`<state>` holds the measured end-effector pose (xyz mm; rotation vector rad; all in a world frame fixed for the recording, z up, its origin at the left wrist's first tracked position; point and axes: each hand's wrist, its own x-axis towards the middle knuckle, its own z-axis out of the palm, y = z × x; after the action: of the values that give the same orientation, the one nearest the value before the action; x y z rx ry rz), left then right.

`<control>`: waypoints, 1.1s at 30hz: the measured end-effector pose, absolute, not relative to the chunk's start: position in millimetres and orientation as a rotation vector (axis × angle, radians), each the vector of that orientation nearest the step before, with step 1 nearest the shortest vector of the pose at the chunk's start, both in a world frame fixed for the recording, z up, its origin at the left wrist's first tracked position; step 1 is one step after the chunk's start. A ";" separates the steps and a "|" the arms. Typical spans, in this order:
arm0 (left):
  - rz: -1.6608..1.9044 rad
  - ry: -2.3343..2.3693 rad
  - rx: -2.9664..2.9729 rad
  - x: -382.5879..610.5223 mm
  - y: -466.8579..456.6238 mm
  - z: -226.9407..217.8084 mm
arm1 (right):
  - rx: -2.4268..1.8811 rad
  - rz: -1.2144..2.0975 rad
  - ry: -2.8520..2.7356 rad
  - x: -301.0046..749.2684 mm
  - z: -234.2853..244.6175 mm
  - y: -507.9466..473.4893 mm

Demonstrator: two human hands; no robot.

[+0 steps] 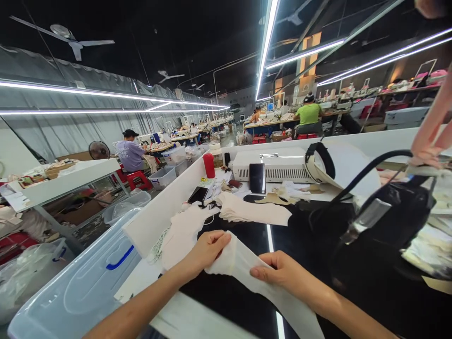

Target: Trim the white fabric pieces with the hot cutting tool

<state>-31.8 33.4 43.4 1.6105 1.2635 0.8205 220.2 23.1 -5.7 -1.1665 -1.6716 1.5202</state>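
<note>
A long white fabric piece [243,261] is stretched between my two hands above the glossy black tabletop [300,235]. My left hand [210,249] pinches its far left end between thumb and fingers. Farther along, my right hand [273,270] grips the right edge, thumb on top. The strip's lower part hangs down toward the bottom of the view. Just beyond my hands lies a stack of pale cut fabric pieces [256,212]. More pale fabric [185,230] sits left of it, close to my left hand.
A smartphone [257,178] leans against a white vented box [278,165] at the back, near a red cylinder [208,165]. A dark device with cables [395,212] stands right. A lidded plastic bin [84,278] is at left. Several people sit at benches beyond.
</note>
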 end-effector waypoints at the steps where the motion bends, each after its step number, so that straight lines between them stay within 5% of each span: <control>1: 0.820 1.267 1.629 -35.1 43.1 46.1 | -1.188 1.467 -1.699 220.8 -5.1 29.1; 11: 1.133 1.199 1.871 -42.0 185.4 102.5 | -1.388 0.409 -1.699 248.3 2.8 137.0; 17: 1.114 1.126 2.054 -36.1 209.9 67.7 | -1.308 -0.172 -1.894 271.2 -19.6 174.2; 24: 0.904 1.124 2.196 -60.3 194.5 18.7 | -1.299 -0.478 -2.180 275.8 -54.6 159.4; 33: 0.767 1.288 2.253 -76.4 184.9 29.1 | -1.353 -0.563 -2.179 286.9 -52.7 147.6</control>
<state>-76.4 184.9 29.1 2.2532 1.2876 0.7671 286.9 147.6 -52.7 -1.3530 -2.1787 -0.5631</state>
